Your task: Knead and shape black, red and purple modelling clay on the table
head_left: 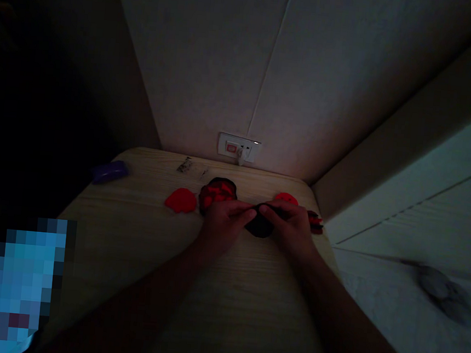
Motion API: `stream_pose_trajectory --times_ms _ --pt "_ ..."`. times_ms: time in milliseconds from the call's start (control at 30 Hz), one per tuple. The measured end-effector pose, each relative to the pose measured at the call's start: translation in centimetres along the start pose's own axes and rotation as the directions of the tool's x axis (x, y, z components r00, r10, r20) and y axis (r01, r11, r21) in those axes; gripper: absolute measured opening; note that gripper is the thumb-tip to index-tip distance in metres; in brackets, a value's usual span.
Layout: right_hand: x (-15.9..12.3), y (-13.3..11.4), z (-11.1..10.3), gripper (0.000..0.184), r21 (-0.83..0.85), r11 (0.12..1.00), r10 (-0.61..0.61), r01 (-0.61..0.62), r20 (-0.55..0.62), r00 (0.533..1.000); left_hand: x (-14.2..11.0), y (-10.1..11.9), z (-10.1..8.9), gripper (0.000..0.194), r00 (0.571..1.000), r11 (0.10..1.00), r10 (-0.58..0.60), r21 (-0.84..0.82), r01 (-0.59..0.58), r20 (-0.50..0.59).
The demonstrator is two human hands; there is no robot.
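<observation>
Both hands pinch a flat, dark, rounded piece (260, 226) by its upper edge, low over the wooden tabletop; the dim light hides what it is made of. My left hand (224, 222) is closed on its left side, and my right hand (291, 225) grips the right side, thumbs near each other. Behind my left hand lies a round black piece with red patches (220, 190). A plain red piece (181, 200) rests further left. Partly covered by my right hand are a round red piece (286, 198) and a red-and-black striped piece (316, 222).
The wooden tabletop (130, 249) meets a wall with a socket (238, 147) holding a plug. A purple object (110, 172) lies at the far left edge. A pixelated bright blue patch (20, 284) covers the lower left. A pale panel (423, 198) borders the right.
</observation>
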State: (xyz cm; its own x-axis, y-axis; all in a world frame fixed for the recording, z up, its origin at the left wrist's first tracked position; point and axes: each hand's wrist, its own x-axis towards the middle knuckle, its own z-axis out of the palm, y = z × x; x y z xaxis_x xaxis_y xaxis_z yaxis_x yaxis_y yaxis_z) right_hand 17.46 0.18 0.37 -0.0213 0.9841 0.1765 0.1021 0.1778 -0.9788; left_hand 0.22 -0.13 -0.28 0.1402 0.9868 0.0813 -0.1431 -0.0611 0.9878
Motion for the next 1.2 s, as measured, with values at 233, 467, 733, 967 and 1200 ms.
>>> stream_pose_trajectory --times_ms 233,467,733,967,1200 --pt "-0.01 -0.16 -0.03 0.02 -0.116 0.992 -0.046 0.054 0.067 0.997 -0.14 -0.23 -0.04 0.017 0.997 0.996 0.036 0.073 -0.041 0.074" --pt "-0.22 -0.48 0.27 0.02 -0.039 0.999 -0.025 0.025 0.012 1.0 -0.06 -0.15 -0.18 0.017 0.996 0.989 0.081 0.121 -0.085 0.033" --pt "-0.11 -0.36 0.22 0.025 -0.045 0.999 0.008 -0.007 0.019 1.0 -0.12 0.24 0.01 0.019 0.996 0.989 0.085 0.118 -0.084 -0.012" --pt "-0.4 -0.56 0.32 0.018 -0.035 0.999 -0.006 0.006 -0.004 1.0 -0.16 0.31 -0.22 0.02 0.994 0.992 0.072 0.109 -0.062 -0.086" --pt "-0.32 -0.22 0.39 0.024 0.028 0.999 0.024 -0.025 0.034 0.999 -0.06 0.16 -0.25 0.019 0.995 0.988 0.097 0.122 -0.093 -0.031"
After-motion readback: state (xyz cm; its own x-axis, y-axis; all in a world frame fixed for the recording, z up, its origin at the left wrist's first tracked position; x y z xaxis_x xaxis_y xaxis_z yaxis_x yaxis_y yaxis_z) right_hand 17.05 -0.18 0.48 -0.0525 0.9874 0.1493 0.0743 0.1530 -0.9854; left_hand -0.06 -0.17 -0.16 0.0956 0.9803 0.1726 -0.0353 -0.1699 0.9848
